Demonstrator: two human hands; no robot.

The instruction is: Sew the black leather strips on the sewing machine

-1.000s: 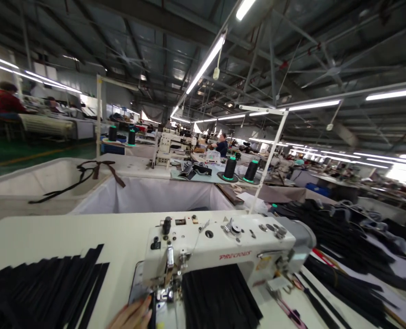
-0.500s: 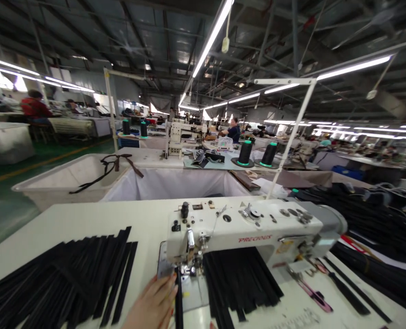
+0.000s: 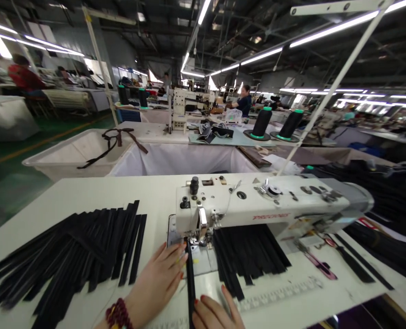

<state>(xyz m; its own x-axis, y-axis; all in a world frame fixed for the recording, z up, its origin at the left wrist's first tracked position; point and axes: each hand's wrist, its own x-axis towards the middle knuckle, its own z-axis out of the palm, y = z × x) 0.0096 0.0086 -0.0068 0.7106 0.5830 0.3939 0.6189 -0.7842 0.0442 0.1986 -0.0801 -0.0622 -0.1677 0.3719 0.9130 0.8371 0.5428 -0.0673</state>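
A narrow black fabric strip (image 3: 190, 285) runs lengthwise under the presser foot of a white sewing machine (image 3: 230, 205). My left hand (image 3: 160, 278) lies beside it, fingers stretched toward the foot and fingertips at the strip's left edge. Lower down, my right hand (image 3: 216, 313) is partly in view, its fingers extended and apart; two fingertips touch the strip's right edge. A fanned pile of black strips (image 3: 86, 246) spreads to the left of my left hand. More black strips (image 3: 249, 253) lie beneath the machine's arm.
Pink-handled thread snips (image 3: 317, 262) and a dark-handled tool (image 3: 354, 262) rest on the right of the table. Behind the machine stand a cloth-lined bin (image 3: 185, 157) and black thread cones (image 3: 261, 123). A person (image 3: 244, 103) works farther back.
The view has tilted down, so the table sits higher in the frame. More of my right hand has come into view at the strip. My left hand stays near the presser foot.
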